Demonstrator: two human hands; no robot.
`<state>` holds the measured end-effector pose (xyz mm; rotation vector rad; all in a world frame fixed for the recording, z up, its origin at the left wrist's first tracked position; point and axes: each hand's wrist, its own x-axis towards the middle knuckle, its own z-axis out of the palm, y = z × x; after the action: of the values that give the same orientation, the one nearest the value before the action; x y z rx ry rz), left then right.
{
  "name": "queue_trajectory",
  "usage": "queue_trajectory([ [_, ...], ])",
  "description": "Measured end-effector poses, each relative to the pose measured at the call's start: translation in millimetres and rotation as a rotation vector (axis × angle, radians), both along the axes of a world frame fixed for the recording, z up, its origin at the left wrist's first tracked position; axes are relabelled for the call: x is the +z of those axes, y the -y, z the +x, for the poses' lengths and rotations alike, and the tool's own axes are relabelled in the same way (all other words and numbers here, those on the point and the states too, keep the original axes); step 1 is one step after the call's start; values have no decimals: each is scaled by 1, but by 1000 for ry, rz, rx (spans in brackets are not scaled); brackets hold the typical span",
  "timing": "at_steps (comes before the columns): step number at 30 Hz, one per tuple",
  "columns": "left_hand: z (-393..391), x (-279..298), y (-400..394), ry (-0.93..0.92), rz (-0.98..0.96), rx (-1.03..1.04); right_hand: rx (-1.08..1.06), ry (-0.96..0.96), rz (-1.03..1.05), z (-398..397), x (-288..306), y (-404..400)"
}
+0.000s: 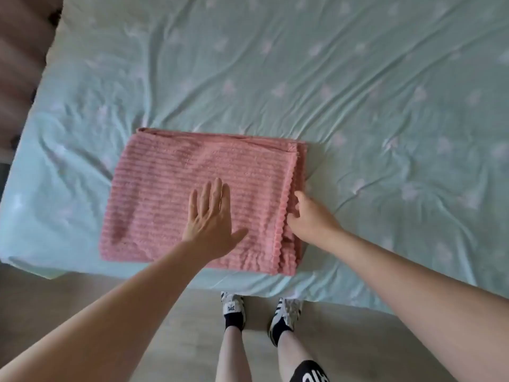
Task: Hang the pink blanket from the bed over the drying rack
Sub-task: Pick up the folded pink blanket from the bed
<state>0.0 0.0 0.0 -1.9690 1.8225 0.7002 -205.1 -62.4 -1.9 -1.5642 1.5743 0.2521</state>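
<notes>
A pink ribbed blanket (170,188) lies folded into a thick rectangle near the front edge of the bed (358,106), which is covered in a pale green sheet. My left hand (212,219) rests flat on top of the blanket, fingers spread and palm down. My right hand (308,216) is at the blanket's right edge, its fingers curled into the stacked layers of the fold. No drying rack is in view.
My two feet in black-and-white sneakers (232,307) stand on the pale floor right against the bed's front edge. A brown padded piece of furniture (19,51) runs along the bed's left side.
</notes>
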Motion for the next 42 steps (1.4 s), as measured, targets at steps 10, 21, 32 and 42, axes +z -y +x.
queue_trajectory([
  [10, -15, -53, -20, -547, 419, 685, -585, 246, 357, 14, -77, -26],
  [21, -12, 4, -3, -708, 194, 732, -377, 602, 478, 48, -9, -15],
  [32, 1, 162, 48, -787, 99, 760, -164, 730, 229, 65, 154, 22],
  [42, -23, 363, 115, -848, -402, 706, -87, 566, -281, 19, 315, 58],
])
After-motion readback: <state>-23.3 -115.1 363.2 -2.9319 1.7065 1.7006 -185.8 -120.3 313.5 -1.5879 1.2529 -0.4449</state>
